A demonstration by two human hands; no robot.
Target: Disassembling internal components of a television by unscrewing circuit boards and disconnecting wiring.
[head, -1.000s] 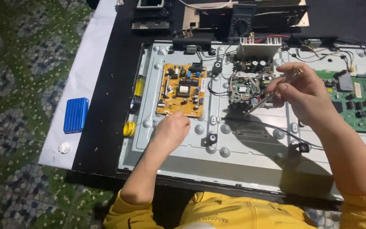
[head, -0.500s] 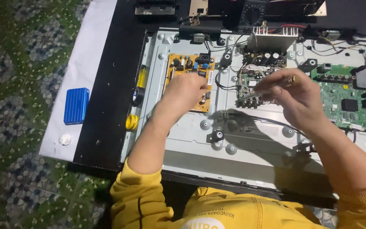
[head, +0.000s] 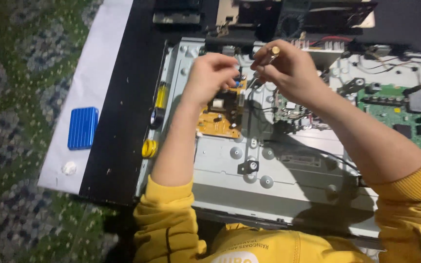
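Metal back panel [head: 308, 185]: lies flat on the black table [head: 123, 122].
Yellow circuit board [head: 219, 122]: fixed to the panel, directly under the hands.
Right hand [head: 288, 70]: closed around a slim brass-tipped tool [head: 270, 53], above the board.
Left hand [head: 210, 78]: fingers curled, pinching at the board's top edge.

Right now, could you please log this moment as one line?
left hand: on yellow circuit board | right hand: holds brass-tipped tool | base: metal chassis

Bright yellow long sleeves [head: 164, 209] with ribbed cuffs, pushed back from bare hands [head: 210, 75].
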